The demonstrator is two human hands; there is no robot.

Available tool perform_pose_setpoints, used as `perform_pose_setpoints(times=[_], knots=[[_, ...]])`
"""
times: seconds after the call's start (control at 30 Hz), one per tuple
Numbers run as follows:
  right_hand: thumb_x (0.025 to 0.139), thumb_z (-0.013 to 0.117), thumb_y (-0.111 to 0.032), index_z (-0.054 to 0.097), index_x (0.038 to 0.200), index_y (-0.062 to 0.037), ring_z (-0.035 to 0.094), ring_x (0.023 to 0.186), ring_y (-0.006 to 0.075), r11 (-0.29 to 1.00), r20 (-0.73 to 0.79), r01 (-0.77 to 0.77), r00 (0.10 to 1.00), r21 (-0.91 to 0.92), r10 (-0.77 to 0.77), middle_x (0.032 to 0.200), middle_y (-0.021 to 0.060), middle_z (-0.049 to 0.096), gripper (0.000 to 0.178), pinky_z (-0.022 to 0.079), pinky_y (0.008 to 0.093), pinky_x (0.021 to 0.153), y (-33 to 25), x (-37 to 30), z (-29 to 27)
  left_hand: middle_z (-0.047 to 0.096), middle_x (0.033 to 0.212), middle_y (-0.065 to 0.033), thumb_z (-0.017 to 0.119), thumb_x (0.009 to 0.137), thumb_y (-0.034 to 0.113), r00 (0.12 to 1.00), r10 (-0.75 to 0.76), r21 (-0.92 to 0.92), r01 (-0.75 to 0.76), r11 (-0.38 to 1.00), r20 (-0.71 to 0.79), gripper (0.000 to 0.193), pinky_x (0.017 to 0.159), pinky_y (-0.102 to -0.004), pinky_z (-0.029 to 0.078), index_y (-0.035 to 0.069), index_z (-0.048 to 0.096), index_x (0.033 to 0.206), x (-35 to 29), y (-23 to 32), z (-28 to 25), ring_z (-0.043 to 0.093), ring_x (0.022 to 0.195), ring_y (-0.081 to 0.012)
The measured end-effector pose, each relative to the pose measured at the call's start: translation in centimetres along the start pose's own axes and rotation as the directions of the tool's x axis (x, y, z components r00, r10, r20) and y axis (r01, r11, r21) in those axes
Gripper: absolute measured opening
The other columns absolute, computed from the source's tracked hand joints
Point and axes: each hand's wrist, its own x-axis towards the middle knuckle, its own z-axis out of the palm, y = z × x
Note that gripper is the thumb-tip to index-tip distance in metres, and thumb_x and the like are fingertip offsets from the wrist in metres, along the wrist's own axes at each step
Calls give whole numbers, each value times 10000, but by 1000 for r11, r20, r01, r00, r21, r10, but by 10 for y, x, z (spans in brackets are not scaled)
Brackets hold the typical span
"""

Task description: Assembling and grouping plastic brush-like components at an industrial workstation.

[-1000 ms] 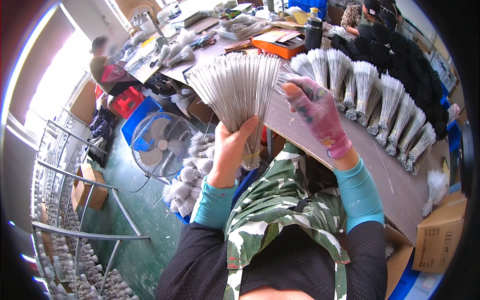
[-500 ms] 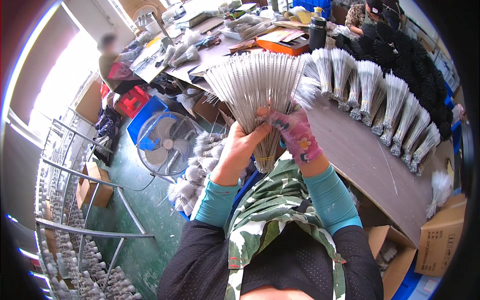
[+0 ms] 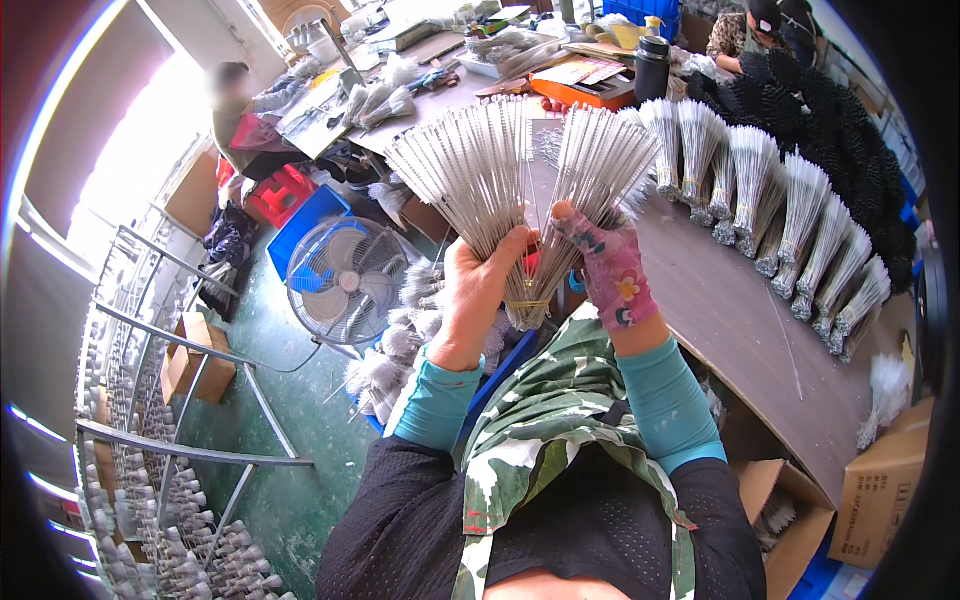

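A bundle of thin wire brushes (image 3: 465, 165) with whitish bristles is held up in front of me, fanned into two parts with a gap between them. A yellowish band (image 3: 527, 304) rings the joined lower ends. Round the left part, my bare left hand (image 3: 476, 290) is closed with its thumb across the wires. My right hand (image 3: 610, 262), in a pink flowered glove with a bare fingertip showing, grips the right part. Along the table to the right stands a row of similar brush bundles (image 3: 755, 165), bristles upward.
A brown table (image 3: 700, 270) runs along my right, bearing a black bottle (image 3: 651, 70), an orange box (image 3: 590, 85) and a black bristly heap (image 3: 800, 110). On the left are a floor fan (image 3: 345, 280), a metal rack (image 3: 190, 455) and a cardboard box (image 3: 197, 355). Two people sit farther off.
The single wide fan of brushes has been parted into two, opening a gap in the middle. My right hand has shifted slightly right, away from my left thumb.
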Motion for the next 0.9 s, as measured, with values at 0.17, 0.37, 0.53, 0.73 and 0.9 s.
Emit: perform_pose_setpoints(times=[0.17, 0.37, 0.53, 0.73, 0.9], knots=[[716, 777, -77, 629, 952, -49, 601, 742, 94, 986, 187, 160, 968, 45, -165, 862, 19, 647, 280, 493, 238, 650, 1, 4, 4, 669, 884, -44, 622, 871, 94, 998, 8, 102, -14, 995, 60, 194, 694, -231, 487, -1, 637, 1040, 2, -6, -4, 604, 789, -90], [701, 778, -63, 624, 972, -17, 609, 698, 100, 932, 173, 289, 952, -220, -254, 829, 24, 660, 314, 492, 240, 627, -5, 10, 6, 664, 871, -11, 616, 873, 87, 990, 93, 182, -112, 977, 107, 173, 685, -216, 470, 24, 653, 1029, 5, -2, 2, 576, 756, -65], [709, 766, -61, 623, 960, 0, 611, 685, 105, 918, 25, 367, 930, -148, -368, 817, 37, 661, 295, 493, 242, 626, -12, 7, 8, 657, 893, -11, 611, 892, 140, 994, -8, 207, -16, 978, 111, 230, 712, -225, 471, 5, 634, 1077, 8, 5, -3, 568, 783, -64], [718, 759, -66, 622, 955, 8, 617, 719, 105, 920, -5, 362, 930, -149, -367, 832, 46, 663, 284, 491, 237, 657, -20, 4, -2, 648, 959, -31, 561, 930, 221, 955, -112, 236, 45, 971, 276, 294, 762, -247, 467, -6, 616, 1108, 13, 7, -12, 564, 864, -78], [711, 772, -87, 631, 961, 2, 637, 740, 127, 950, 114, 292, 953, -110, -280, 843, 50, 674, 301, 506, 256, 672, -22, -1, -9, 638, 923, -11, 539, 941, 218, 924, -145, 381, -1, 924, 354, 290, 770, -251, 451, 5, 597, 1128, 20, 11, -11, 534, 857, -70]])
